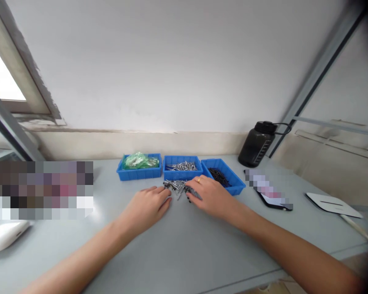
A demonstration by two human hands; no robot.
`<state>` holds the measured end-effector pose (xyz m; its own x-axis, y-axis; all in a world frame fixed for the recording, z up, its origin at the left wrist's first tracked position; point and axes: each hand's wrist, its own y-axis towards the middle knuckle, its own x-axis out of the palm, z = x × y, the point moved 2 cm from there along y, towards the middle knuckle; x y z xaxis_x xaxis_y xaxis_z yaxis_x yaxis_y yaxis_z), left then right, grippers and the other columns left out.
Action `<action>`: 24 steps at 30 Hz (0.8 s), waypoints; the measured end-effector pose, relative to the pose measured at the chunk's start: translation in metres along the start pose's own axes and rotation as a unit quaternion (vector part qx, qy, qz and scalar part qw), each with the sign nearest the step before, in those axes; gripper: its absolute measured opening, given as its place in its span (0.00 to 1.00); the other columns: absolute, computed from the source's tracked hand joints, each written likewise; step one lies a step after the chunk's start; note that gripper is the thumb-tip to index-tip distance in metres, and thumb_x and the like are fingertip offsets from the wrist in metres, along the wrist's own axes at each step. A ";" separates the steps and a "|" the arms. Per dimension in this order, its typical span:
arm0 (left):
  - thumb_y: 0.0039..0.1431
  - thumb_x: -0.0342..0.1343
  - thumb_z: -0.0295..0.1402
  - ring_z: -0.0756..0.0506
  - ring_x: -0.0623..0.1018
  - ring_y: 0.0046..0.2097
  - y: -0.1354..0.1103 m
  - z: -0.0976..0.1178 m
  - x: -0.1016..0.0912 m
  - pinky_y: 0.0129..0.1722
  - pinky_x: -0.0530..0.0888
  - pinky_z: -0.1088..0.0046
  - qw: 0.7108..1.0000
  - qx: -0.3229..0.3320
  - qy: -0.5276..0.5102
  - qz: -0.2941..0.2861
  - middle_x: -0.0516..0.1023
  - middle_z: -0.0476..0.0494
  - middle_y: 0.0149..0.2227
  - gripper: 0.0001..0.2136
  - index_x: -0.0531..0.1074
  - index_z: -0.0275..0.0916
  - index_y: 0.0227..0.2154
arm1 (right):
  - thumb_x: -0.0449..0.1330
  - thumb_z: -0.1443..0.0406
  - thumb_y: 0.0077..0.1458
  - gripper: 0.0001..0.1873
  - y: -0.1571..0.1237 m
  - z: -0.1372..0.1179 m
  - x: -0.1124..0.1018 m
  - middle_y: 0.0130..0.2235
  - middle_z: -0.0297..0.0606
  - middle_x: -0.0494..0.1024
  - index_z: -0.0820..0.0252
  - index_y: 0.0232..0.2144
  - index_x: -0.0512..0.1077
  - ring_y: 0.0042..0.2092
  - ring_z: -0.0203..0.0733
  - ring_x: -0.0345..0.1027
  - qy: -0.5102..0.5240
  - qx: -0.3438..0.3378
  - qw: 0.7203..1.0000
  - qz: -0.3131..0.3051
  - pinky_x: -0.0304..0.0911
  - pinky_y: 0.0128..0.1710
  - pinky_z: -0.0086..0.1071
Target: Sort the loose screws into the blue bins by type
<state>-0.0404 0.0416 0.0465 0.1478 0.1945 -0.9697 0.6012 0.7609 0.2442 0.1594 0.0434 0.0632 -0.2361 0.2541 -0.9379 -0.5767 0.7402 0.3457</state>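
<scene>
Your left hand lies flat, palm down, fingers loosely together, tips at the near-left edge of the loose screw pile. Your right hand (ring on one finger) covers the pile's right side, fingers curled onto the screws. Can't tell if it's pinching any, too blurred. The pile sits on the grey table, just near of the middle blue tray of silver screws. Left tray holds green bags, right tray dark screws. Black bottle far right, phone nearer.
</scene>
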 end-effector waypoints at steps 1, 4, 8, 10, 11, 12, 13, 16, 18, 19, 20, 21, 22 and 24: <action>0.64 0.41 0.34 0.44 0.76 0.35 0.000 0.000 0.001 0.31 0.69 0.70 1.000 0.003 0.000 0.000 0.74 0.46 0.31 0.11 0.69 0.40 0.36 | 0.52 0.64 0.60 0.11 0.000 -0.003 0.001 0.39 0.40 0.73 0.60 0.42 0.70 0.43 0.44 0.65 0.004 -0.010 1.000 -0.018 0.62 0.44 0.36; 0.64 0.41 0.33 0.44 0.76 0.35 -0.001 -0.001 0.003 0.31 0.69 0.71 1.000 0.009 -0.002 -0.002 0.74 0.47 0.31 0.11 0.69 0.40 0.35 | 0.54 0.65 0.59 0.08 -0.002 -0.007 0.006 0.38 0.40 0.73 0.61 0.39 0.71 0.43 0.44 0.65 -0.003 -0.033 0.997 -0.064 0.62 0.45 0.36; 0.64 0.42 0.33 0.45 0.75 0.34 -0.001 0.000 0.003 0.30 0.68 0.72 1.000 0.017 0.000 -0.002 0.74 0.47 0.30 0.11 0.70 0.40 0.34 | 0.52 0.67 0.59 0.07 -0.004 -0.005 0.011 0.37 0.40 0.73 0.62 0.36 0.70 0.41 0.43 0.66 -0.017 -0.043 0.994 -0.095 0.62 0.42 0.36; 0.64 0.42 0.33 0.45 0.75 0.33 -0.001 0.002 0.001 0.30 0.68 0.72 1.000 0.023 0.002 -0.004 0.74 0.47 0.29 0.11 0.69 0.40 0.33 | 0.51 0.69 0.60 0.08 -0.004 -0.004 0.012 0.36 0.40 0.73 0.62 0.36 0.70 0.41 0.42 0.67 -0.018 -0.043 0.994 -0.098 0.62 0.40 0.35; 0.64 0.42 0.33 0.45 0.75 0.33 -0.001 0.002 0.000 0.29 0.68 0.72 1.000 0.024 0.003 -0.004 0.73 0.47 0.29 0.11 0.69 0.39 0.33 | 0.50 0.70 0.59 0.08 -0.004 -0.004 0.012 0.36 0.40 0.73 0.62 0.36 0.70 0.40 0.42 0.67 -0.017 -0.043 0.994 -0.100 0.62 0.40 0.35; 0.64 0.42 0.33 0.45 0.75 0.33 -0.001 0.003 0.000 0.29 0.68 0.72 1.000 0.025 0.003 -0.004 0.73 0.47 0.29 0.11 0.69 0.39 0.33 | 0.50 0.72 0.59 0.09 -0.004 -0.004 0.011 0.36 0.40 0.73 0.62 0.36 0.70 0.40 0.42 0.67 -0.017 -0.044 0.994 -0.101 0.62 0.39 0.34; 0.64 0.42 0.33 0.45 0.75 0.33 -0.001 0.004 -0.001 0.29 0.68 0.72 1.000 0.028 0.002 -0.004 0.74 0.47 0.29 0.11 0.69 0.39 0.33 | 0.50 0.73 0.58 0.09 -0.004 -0.005 0.011 0.35 0.40 0.73 0.62 0.36 0.70 0.40 0.42 0.67 -0.016 -0.045 0.994 -0.102 0.62 0.39 0.34; 0.64 0.42 0.32 0.45 0.75 0.33 -0.002 0.005 -0.002 0.30 0.68 0.72 0.999 0.036 0.000 -0.003 0.74 0.46 0.29 0.11 0.69 0.39 0.31 | 0.51 0.75 0.57 0.09 -0.003 -0.007 0.008 0.34 0.38 0.73 0.62 0.35 0.70 0.38 0.41 0.67 -0.015 -0.051 0.993 -0.102 0.62 0.37 0.32; 0.64 0.42 0.32 0.45 0.75 0.33 -0.001 0.005 -0.002 0.30 0.68 0.72 0.999 0.038 0.001 -0.008 0.74 0.46 0.29 0.11 0.69 0.39 0.31 | 0.51 0.76 0.56 0.10 -0.003 -0.008 0.007 0.32 0.38 0.73 0.62 0.34 0.70 0.36 0.40 0.66 -0.020 -0.051 0.994 -0.100 0.61 0.35 0.31; 0.64 0.42 0.32 0.45 0.75 0.33 -0.001 0.005 -0.002 0.30 0.68 0.71 0.999 0.037 0.001 -0.010 0.74 0.47 0.29 0.11 0.69 0.39 0.31 | 0.51 0.76 0.56 0.10 -0.003 -0.008 0.007 0.32 0.37 0.72 0.62 0.34 0.70 0.36 0.40 0.66 -0.025 -0.051 0.994 -0.098 0.61 0.34 0.31; 0.64 0.42 0.32 0.45 0.75 0.33 -0.001 0.005 -0.002 0.30 0.68 0.71 0.999 0.036 0.002 -0.011 0.74 0.47 0.29 0.11 0.69 0.39 0.31 | 0.51 0.76 0.55 0.10 -0.004 -0.008 0.007 0.31 0.37 0.72 0.62 0.34 0.70 0.35 0.40 0.66 -0.030 -0.053 0.993 -0.096 0.60 0.34 0.31; 0.64 0.42 0.32 0.45 0.75 0.33 -0.001 0.005 -0.002 0.30 0.68 0.71 0.999 0.036 0.003 -0.012 0.74 0.46 0.30 0.11 0.69 0.39 0.31 | 0.51 0.76 0.55 0.10 -0.004 -0.008 0.008 0.31 0.37 0.72 0.62 0.34 0.69 0.35 0.40 0.66 -0.035 -0.057 0.993 -0.094 0.60 0.33 0.31; 0.64 0.42 0.32 0.45 0.75 0.33 -0.001 0.006 -0.003 0.30 0.68 0.71 0.999 0.036 0.005 -0.013 0.74 0.46 0.30 0.11 0.68 0.39 0.31 | 0.52 0.76 0.55 0.09 -0.004 -0.008 0.008 0.31 0.37 0.72 0.62 0.34 0.69 0.35 0.40 0.66 -0.040 -0.061 0.993 -0.091 0.60 0.33 0.31; 0.64 0.42 0.32 0.45 0.75 0.33 -0.001 0.006 -0.003 0.30 0.68 0.72 0.999 0.037 0.006 -0.015 0.74 0.46 0.30 0.11 0.68 0.39 0.31 | 0.53 0.76 0.54 0.09 -0.004 -0.008 0.009 0.31 0.37 0.72 0.61 0.34 0.69 0.35 0.40 0.66 -0.048 -0.067 0.993 -0.090 0.59 0.33 0.31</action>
<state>-0.0367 0.0365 0.0493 0.1199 0.1800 -0.9763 0.6617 0.7186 0.2138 0.1534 0.0377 0.0541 -0.0478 0.1869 -0.9812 -0.7029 0.6917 0.1660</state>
